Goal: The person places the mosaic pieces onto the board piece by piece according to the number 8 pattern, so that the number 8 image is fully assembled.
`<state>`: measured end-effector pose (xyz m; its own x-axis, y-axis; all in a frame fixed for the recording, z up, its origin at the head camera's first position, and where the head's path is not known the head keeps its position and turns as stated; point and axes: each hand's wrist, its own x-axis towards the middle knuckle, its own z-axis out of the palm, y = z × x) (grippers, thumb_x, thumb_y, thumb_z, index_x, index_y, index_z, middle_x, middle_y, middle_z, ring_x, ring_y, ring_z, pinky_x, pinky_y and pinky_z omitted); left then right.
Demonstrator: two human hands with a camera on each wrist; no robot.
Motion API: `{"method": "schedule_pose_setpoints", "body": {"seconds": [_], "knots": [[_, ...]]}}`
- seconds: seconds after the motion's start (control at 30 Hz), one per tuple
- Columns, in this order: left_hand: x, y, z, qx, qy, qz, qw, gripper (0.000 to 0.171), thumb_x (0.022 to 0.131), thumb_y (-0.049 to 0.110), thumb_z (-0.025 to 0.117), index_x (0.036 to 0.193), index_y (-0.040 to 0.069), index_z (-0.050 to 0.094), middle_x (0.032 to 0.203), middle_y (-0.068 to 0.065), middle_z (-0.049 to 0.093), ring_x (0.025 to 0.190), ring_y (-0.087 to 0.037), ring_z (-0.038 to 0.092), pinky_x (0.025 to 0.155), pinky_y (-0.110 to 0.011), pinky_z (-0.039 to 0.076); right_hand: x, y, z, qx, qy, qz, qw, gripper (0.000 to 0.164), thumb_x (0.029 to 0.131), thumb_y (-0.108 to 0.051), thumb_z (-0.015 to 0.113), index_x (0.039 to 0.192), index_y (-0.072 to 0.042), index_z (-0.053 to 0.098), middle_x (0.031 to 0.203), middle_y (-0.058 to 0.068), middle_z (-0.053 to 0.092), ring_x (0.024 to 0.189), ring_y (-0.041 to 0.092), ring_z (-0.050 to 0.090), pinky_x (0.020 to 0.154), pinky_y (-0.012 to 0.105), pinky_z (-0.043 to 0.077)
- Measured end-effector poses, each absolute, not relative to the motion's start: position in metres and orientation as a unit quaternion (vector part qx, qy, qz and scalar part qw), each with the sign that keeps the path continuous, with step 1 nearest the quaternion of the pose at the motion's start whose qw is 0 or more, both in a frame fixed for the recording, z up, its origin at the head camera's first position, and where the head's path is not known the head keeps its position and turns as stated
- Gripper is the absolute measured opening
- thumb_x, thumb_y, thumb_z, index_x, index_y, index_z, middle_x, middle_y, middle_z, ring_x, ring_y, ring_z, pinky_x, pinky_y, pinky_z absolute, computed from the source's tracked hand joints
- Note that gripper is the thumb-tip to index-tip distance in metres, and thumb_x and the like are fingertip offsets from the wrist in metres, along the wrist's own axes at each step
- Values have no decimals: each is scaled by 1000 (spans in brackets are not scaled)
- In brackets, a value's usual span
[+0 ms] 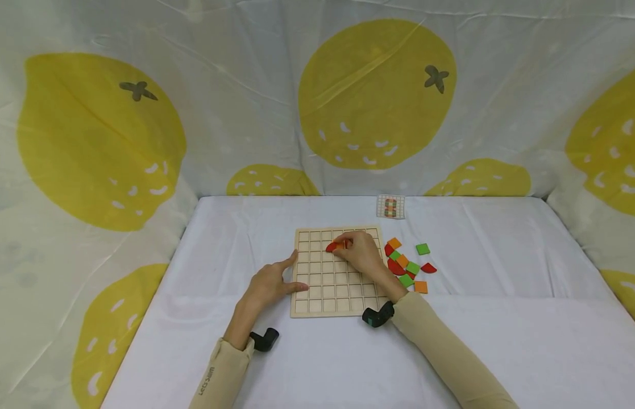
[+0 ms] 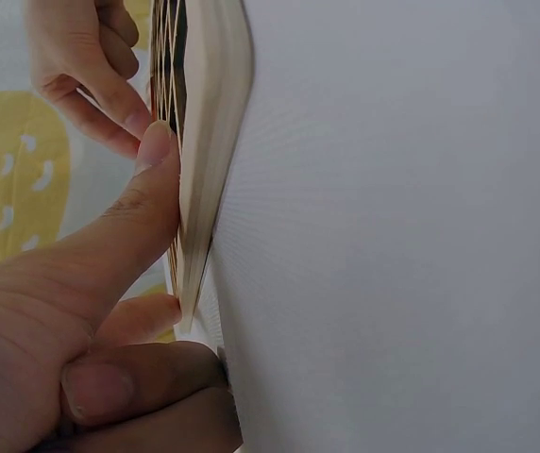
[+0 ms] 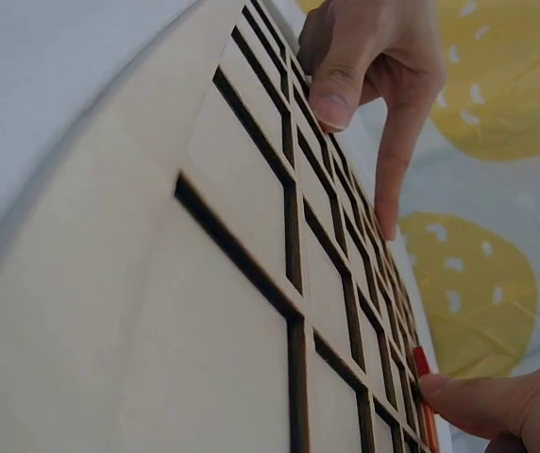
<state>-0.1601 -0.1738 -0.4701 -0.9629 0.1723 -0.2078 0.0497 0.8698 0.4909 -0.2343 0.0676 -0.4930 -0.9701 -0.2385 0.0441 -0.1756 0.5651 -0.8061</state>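
Note:
A wooden grid board (image 1: 329,291) lies on the white table in the head view. My left hand (image 1: 270,286) is at its left edge, thumb and index finger spread apart; the thumb (image 2: 128,222) rests on the rim. Over the upper part of the grid, my right hand (image 1: 362,254) pinches an orange tile (image 1: 340,246) between thumb and fingertips. A red rounded tile (image 1: 330,247) sits on the board just left of it, and its red edge (image 3: 420,361) shows beside the thumb in the right wrist view. The fingers partly hide both tiles.
Right of the board lie several loose tiles: green squares (image 1: 422,249), orange squares (image 1: 421,287) and red rounded pieces (image 1: 428,267). A small pattern card (image 1: 391,207) lies behind the board, near the table's back edge. A lemon-print cloth (image 1: 245,113) hangs behind.

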Motion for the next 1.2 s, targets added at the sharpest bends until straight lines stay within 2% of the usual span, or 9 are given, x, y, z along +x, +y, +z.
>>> {"method": "schedule_pose_setpoints", "body": {"seconds": [0.37, 0.6, 0.87, 1.2], "knots": [[-160, -175, -471, 59, 959, 249, 121, 96, 84, 45, 83, 162, 15, 35, 152, -26, 51, 139, -40, 54, 106, -53, 50, -235, 68, -493, -121, 888, -442, 38, 28, 89, -17, 83, 116, -7, 79, 61, -2, 44, 56, 12, 38, 54, 23, 27], [-161, -175, -472, 61, 960, 247, 120, 96, 84, 46, 83, 161, 14, 35, 152, -27, 52, 138, -40, 55, 105, -52, 50, -238, 65, -495, -138, 883, -449, 25, 25, 89, -14, 82, 112, -4, 79, 60, -2, 43, 56, 12, 37, 55, 24, 28], [-161, -174, -471, 63, 959, 251, 118, 96, 84, 46, 83, 161, 14, 35, 152, -26, 51, 139, -40, 54, 105, -52, 50, -240, 62, -496, -138, 886, -441, 21, 24, 90, -15, 82, 112, -5, 80, 60, -2, 41, 56, 12, 36, 57, 25, 28], [-161, -174, -471, 62, 960, 246, 120, 96, 84, 46, 83, 161, 14, 35, 151, -27, 52, 136, -39, 57, 104, -51, 51, -241, 62, -494, -141, 881, -451, 26, 28, 92, -17, 80, 117, -5, 78, 61, -1, 46, 56, 11, 37, 54, 23, 27]]}}
